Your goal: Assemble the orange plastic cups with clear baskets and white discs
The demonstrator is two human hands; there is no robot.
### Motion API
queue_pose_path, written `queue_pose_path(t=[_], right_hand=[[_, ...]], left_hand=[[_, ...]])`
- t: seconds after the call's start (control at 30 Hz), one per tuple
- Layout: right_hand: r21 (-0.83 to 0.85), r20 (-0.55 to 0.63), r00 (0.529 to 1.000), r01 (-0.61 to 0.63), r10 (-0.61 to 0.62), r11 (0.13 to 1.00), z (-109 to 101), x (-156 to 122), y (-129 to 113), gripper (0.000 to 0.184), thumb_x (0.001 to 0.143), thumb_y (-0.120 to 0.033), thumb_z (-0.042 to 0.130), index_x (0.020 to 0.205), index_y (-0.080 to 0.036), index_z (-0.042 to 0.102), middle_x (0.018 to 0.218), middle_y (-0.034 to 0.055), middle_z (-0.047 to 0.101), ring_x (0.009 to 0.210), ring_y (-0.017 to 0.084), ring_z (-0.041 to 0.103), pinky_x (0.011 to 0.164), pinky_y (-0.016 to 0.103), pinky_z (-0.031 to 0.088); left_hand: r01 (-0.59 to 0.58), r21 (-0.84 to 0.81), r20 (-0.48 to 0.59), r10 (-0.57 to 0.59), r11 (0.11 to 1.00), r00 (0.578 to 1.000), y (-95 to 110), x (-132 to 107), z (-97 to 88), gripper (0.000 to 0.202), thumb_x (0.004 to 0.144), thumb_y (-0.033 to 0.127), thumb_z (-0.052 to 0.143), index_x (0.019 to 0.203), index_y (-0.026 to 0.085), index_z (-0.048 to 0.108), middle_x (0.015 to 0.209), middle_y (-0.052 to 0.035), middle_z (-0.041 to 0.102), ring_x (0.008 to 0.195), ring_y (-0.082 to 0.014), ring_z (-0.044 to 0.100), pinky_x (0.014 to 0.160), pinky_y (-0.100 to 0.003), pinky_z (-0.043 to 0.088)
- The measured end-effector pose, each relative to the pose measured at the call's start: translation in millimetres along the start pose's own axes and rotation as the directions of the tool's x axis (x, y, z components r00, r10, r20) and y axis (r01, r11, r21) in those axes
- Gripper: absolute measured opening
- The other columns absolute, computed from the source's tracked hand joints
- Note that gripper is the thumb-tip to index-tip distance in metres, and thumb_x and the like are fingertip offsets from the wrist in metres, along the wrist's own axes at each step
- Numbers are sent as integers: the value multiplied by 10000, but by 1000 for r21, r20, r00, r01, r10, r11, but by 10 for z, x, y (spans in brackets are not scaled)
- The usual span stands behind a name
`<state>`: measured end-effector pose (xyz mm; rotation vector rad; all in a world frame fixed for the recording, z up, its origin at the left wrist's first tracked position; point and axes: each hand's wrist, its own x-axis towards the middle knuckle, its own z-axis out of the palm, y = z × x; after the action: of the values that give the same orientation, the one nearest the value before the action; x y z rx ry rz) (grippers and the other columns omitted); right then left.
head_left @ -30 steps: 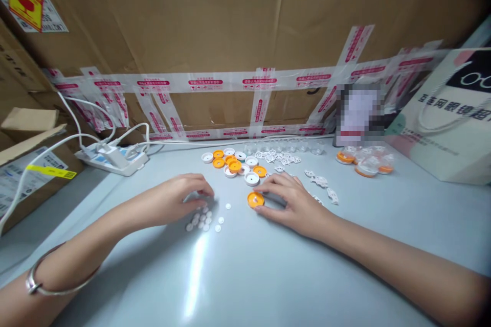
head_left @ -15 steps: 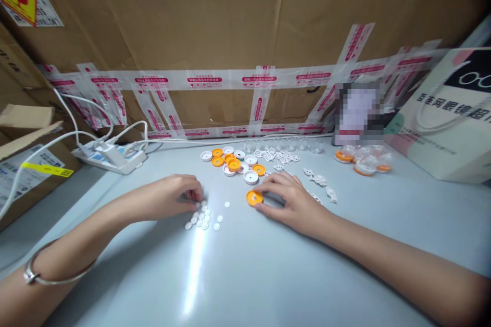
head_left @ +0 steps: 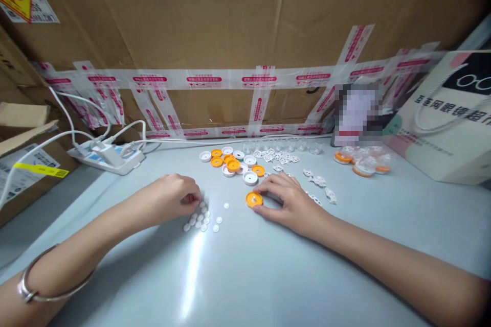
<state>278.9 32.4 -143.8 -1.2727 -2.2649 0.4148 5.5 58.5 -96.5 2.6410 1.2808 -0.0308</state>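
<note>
My left hand [head_left: 174,196] rests on the grey table [head_left: 245,265] with its fingers curled in a pinch over a heap of small white discs [head_left: 201,218]; what the fingertips hold is too small to make out. My right hand [head_left: 289,202] lies beside an orange cap [head_left: 254,199], thumb and forefinger gripping its rim on the table. Behind it sits a cluster of orange and white caps [head_left: 235,162].
White flat plastic pieces [head_left: 280,157] and more [head_left: 320,184] lie to the right of the caps. A clear bag of caps [head_left: 362,161] and a paper bag [head_left: 445,117] stand far right. A power strip [head_left: 105,157] with cables sits at the left, against taped cardboard [head_left: 245,36].
My left hand's fingers have curled tighter and drawn back a little from the white discs. My right hand stays on the orange cap.
</note>
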Motion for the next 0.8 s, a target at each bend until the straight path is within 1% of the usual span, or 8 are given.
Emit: queue_pose_path(t=[0.07,0.13,0.23,0.3,0.37,0.6,0.7,0.8], right_hand=[[6,3,1000,-1,1,1000,4,1,5,187,771,-340,615,939,-257,608,961,13,601,912,197,492,843,378,354],[10,10,1000,0,0,1000,5,1,5,195,772,-338,613,949,-258,609,964,13,602,913,199,489,839,379,353],[9,17,1000,8,-8,1000,-1,-1,-7,204,769,-290,608,970,-256,613,968,19,602,916,203,485,838,379,352],[9,23,999,25,-26,1000,-8,-5,-16,226,766,-253,600,991,-259,614,967,22,601,919,204,484,842,378,349],[12,26,999,47,-48,999,-13,-10,-16,248,763,-233,594,1007,-266,614,963,22,598,922,202,483,843,375,347],[32,1,997,81,-81,996,1,20,21,230,761,-240,607,987,-274,629,936,13,589,909,184,486,829,355,349],[39,1,996,84,-84,996,17,26,20,205,761,-243,612,964,-263,632,921,9,591,899,178,488,823,348,351],[36,-3,996,86,-86,996,21,20,20,224,760,-242,615,982,-277,628,920,4,590,901,176,488,823,348,348]], left_hand=[[-16,37,-101,19,999,995,37,9,18,154,756,180,500,778,186,653,756,-13,645,651,-124,565,621,-217,397],[-67,32,-208,72,997,975,100,33,37,145,771,160,495,797,177,637,778,-13,643,663,-121,569,650,-225,405],[-195,13,-364,186,981,912,220,115,79,145,809,144,472,808,167,616,777,-7,649,681,-113,586,663,-227,414],[-272,33,-436,258,962,862,287,196,128,145,827,144,465,808,163,607,768,-5,657,689,-114,601,663,-232,418],[-326,50,-467,311,944,828,332,281,187,142,839,144,463,813,163,601,760,-5,662,691,-115,610,668,-240,421],[-449,62,-495,418,891,761,408,455,374,125,859,157,472,823,160,592,746,-9,661,699,-112,612,668,-242,422],[-473,123,-507,465,872,726,426,473,442,136,860,151,467,818,160,595,740,-12,663,682,-109,609,650,-243,408],[-465,192,-507,493,864,707,435,490,482,131,849,141,475,814,156,600,735,-13,658,666,-113,603,630,-250,393]])
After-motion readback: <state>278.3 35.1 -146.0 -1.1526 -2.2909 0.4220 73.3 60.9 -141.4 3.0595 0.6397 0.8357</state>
